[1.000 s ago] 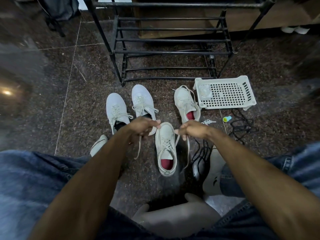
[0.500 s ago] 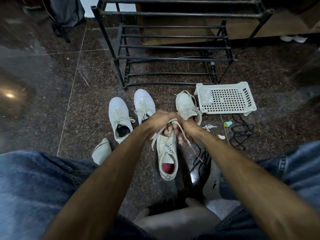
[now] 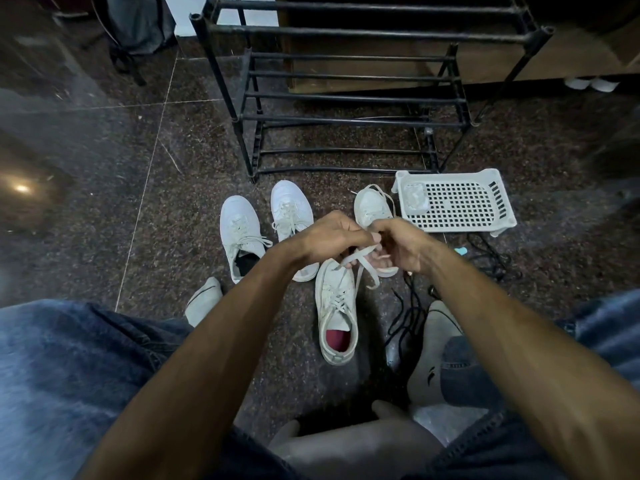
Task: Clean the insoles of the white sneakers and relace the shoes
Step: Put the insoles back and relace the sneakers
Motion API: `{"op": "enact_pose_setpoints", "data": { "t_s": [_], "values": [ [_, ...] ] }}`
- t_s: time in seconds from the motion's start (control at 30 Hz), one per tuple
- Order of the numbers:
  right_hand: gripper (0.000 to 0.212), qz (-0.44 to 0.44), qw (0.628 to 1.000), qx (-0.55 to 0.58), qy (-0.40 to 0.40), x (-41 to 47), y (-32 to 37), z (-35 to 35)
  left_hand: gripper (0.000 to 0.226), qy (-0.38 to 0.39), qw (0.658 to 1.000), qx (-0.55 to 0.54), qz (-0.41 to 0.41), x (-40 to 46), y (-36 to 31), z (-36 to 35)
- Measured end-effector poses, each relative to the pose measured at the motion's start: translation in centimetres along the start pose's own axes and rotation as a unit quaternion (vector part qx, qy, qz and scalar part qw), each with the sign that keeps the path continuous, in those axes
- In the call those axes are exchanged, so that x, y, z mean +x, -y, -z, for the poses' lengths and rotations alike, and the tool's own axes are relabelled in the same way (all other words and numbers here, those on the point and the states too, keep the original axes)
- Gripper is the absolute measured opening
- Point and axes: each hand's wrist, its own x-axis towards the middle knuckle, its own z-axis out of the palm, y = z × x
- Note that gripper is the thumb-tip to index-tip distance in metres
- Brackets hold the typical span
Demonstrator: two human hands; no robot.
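A white sneaker point(image 3: 336, 313) with a red insole lies on the floor between my knees, its toe pointing away from me. Its white lace point(image 3: 360, 259) runs up from the eyelets into my hands. My left hand point(image 3: 332, 239) and my right hand point(image 3: 401, 245) meet just above the sneaker's toe, and both pinch the lace ends, which cross between them. A second red-insoled sneaker point(image 3: 372, 206) sits behind my hands, partly hidden. Two more white sneakers point(image 3: 240, 233) point(image 3: 291, 211) stand side by side to the left.
A black metal shoe rack point(image 3: 346, 98) stands behind the shoes. A white perforated plastic basket point(image 3: 453, 204) lies to the right, with black cords point(image 3: 408, 313) and a small blue-capped item point(image 3: 460, 251) near it. My socked feet point(image 3: 204, 301) point(image 3: 433, 355) rest on the dark stone floor.
My hands were apart, each pulling a lace end sideways; they came together over the sneaker's toe and now cross the lace ends. The view has tilted slightly.
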Motion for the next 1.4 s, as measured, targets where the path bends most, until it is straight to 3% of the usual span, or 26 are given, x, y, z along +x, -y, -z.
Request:
{"op": "enact_pose_setpoints", "data": {
  "t_s": [0.07, 0.17, 0.33, 0.43, 0.57, 0.63, 0.73, 0.8, 0.93, 1.07, 1.13, 1.2, 1.27, 1.4],
  "values": [
    [0.015, 0.046, 0.998, 0.005, -0.032, 0.3, 0.6, 1.0, 0.034, -0.018, 0.999, -0.027, -0.01, 0.0, -0.3, 0.2],
    [0.017, 0.076, 0.995, -0.064, 0.016, 0.0, 0.9, 1.6, 0.037, -0.047, 0.995, -0.075, -0.037, 0.0, -0.8, 0.7],
    [0.021, 0.078, 0.988, -0.074, 0.107, -0.9, 0.6, 0.3, 0.032, -0.173, 0.966, -0.188, -0.039, 1.1, -0.5, 1.6],
    [0.015, 0.105, 0.986, -0.093, 0.095, -0.9, 0.3, -0.6, 0.016, -0.254, 0.937, -0.239, -0.026, 1.7, 0.6, 1.5],
    [0.024, 0.116, 0.992, -0.049, -0.008, 0.1, -0.2, -0.9, 0.016, -0.393, 0.915, -0.089, 0.005, 2.1, 3.8, 0.8],
    [0.025, 0.104, 0.994, -0.037, -0.02, 0.3, -0.4, -0.9, 0.017, -0.358, 0.932, -0.057, 0.008, 1.6, 5.0, 0.3],
    [0.026, 0.085, 0.995, -0.045, -0.03, 0.6, -0.7, -1.3, 0.017, -0.186, 0.981, -0.021, 0.042, 1.5, 6.2, -0.9],
    [0.028, 0.071, 0.995, -0.059, -0.043, 0.7, -0.8, -1.5, 0.018, -0.138, 0.99, -0.006, 0.028, 1.7, 6.8, -1.6],
    [0.035, 0.036, 0.997, -0.058, -0.034, 0.5, -1.1, -1.4, 0.035, -0.132, 0.988, -0.081, -0.006, 1.8, 6.9, -2.6],
    [0.034, 0.039, 0.996, -0.074, 0.011, 0.5, -1.4, -1.0, 0.018, -0.129, 0.986, -0.109, -0.014, 2.0, 7.3, -2.1],
    [0.032, 0.06, 0.993, -0.099, -0.017, 0.6, -1.5, -1.0, 0.011, -0.146, 0.985, -0.09, 0.003, 2.3, 7.9, -1.2],
    [0.03, 0.081, 0.978, -0.165, -0.094, 1.4, -1.9, -0.5, 0.01, -0.166, 0.985, -0.001, 0.037, 2.5, 8.7, 0.1],
    [0.033, 0.093, 0.944, -0.259, -0.181, 2.5, -2.8, 1.0, 0.016, -0.185, 0.965, 0.151, 0.109, 2.6, 10.3, 1.9],
    [0.024, 0.02, 0.841, -0.44, -0.314, 2.4, -4.5, 5.3, 0.023, -0.141, 0.875, 0.37, 0.278, 0.7, 13.8, 5.5]
  ]
}}
